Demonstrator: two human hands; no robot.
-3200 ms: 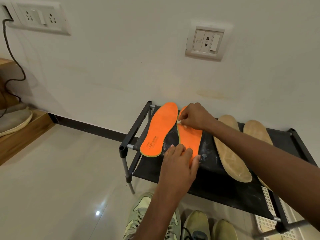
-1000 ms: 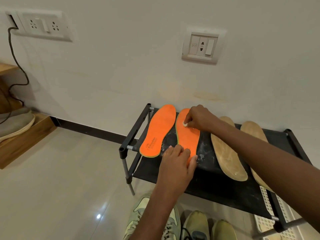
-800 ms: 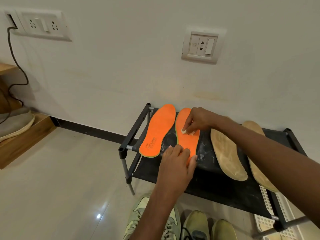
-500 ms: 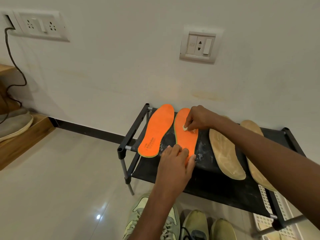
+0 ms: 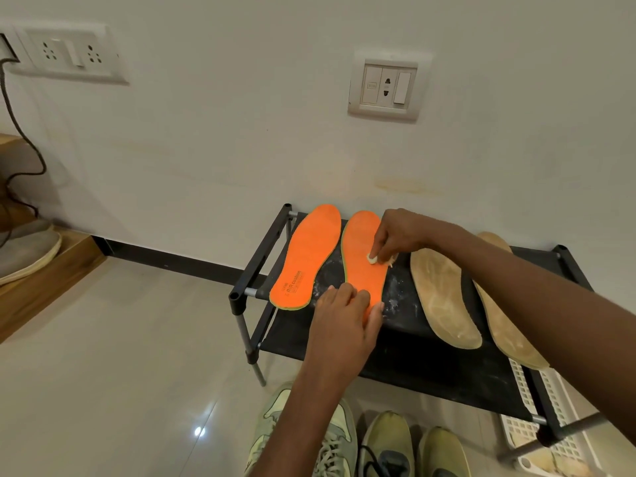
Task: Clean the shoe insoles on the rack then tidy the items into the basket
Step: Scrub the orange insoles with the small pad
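Observation:
Two orange insoles lie side by side on the black shoe rack [image 5: 440,359]: the left one [image 5: 306,256] is untouched, the right one [image 5: 363,266] is under both hands. My left hand [image 5: 346,321] presses flat on its heel end. My right hand [image 5: 395,235] pinches a small white wad [image 5: 371,258] against the insole's middle. Two tan insoles [image 5: 444,297] [image 5: 509,325] lie to the right on the rack. White powder marks the rack's fabric around the orange insole.
A white plastic basket [image 5: 547,404] sits under the rack's right end. Pale green sneakers [image 5: 389,445] stand on the floor below the rack. The wall with a socket plate [image 5: 387,86] is right behind. A wooden step with a shoe [image 5: 27,253] is at the left.
My right hand has rubbed the white wad back and forth along the right orange insole and is now near its middle. My left hand has stayed pressed on the heel end.

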